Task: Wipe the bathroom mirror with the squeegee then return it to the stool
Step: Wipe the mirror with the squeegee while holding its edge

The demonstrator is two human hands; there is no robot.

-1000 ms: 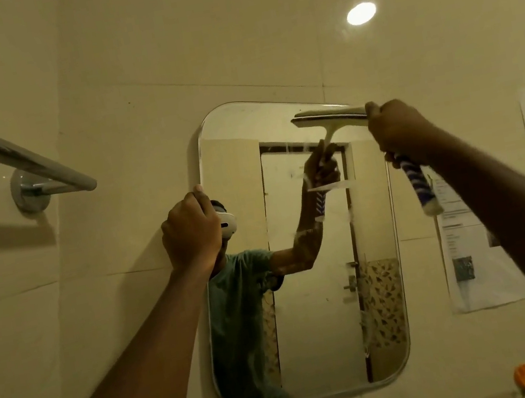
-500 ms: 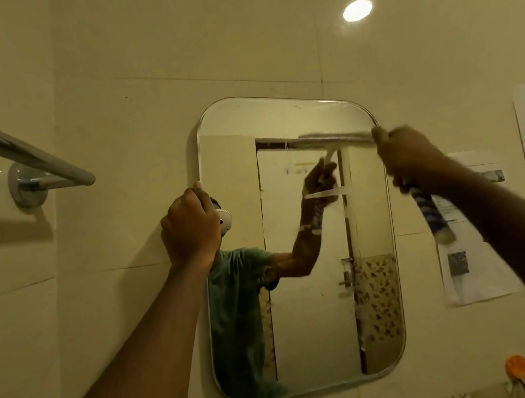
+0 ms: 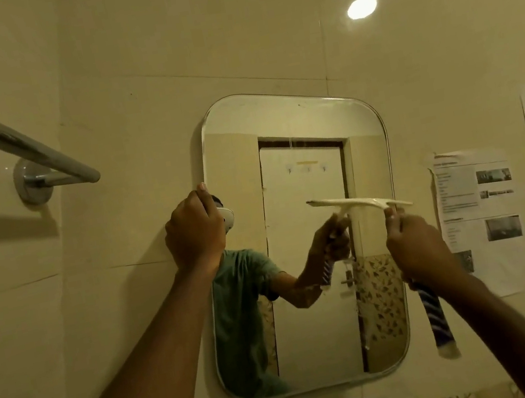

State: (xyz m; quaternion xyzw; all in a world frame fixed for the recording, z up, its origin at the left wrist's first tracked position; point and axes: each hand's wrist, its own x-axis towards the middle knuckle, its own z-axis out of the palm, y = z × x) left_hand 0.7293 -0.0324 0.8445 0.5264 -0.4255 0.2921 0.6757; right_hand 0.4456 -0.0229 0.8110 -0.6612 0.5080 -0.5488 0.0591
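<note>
A rounded rectangular mirror (image 3: pixel 279 119) hangs on the beige tiled wall. My right hand (image 3: pixel 419 249) is closed around the squeegee (image 3: pixel 359 204), whose cream blade lies across the right half of the glass about mid-height. Its blue-and-white striped handle sticks out below my fist. My left hand (image 3: pixel 195 232) grips the mirror's left edge, fingers curled over the rim. The stool is out of view.
A chrome towel bar (image 3: pixel 11 136) juts out from the wall at upper left. Printed paper sheets (image 3: pixel 478 208) are stuck to the wall right of the mirror. A ceiling light's reflection (image 3: pixel 361 7) glares on the tiles above.
My right hand has dragged the squeegee down the right side of the mirror, from the top edge to about mid-height. My left hand stays on the mirror's left edge.
</note>
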